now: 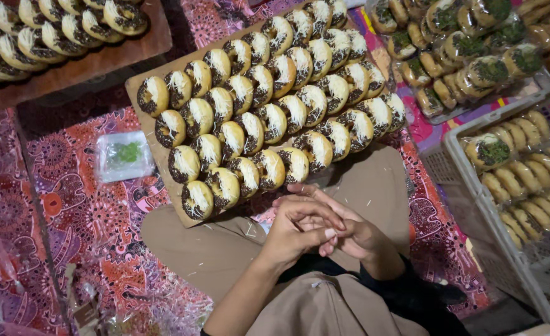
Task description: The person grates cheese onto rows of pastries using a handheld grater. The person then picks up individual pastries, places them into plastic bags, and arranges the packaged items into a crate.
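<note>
My two hands meet over my lap, just below a wooden board (135,82) that rests partly on my knees. My left hand (296,231) has its fingers curled over the fingers of my right hand (357,235), whose fingers stretch out to the left. Neither hand holds anything. The board carries several rows of ring donuts (268,118) topped with chocolate sprinkles and grated cheese. The nearest donuts lie a short way above my fingertips.
A second board (100,59) with similar donuts sits at the top left. A small clear tub with green bits (124,155) lies on the red patterned cloth (69,218). Bagged green-topped donuts (468,50) lie at the top right. A white crate (468,186) holds plain donuts.
</note>
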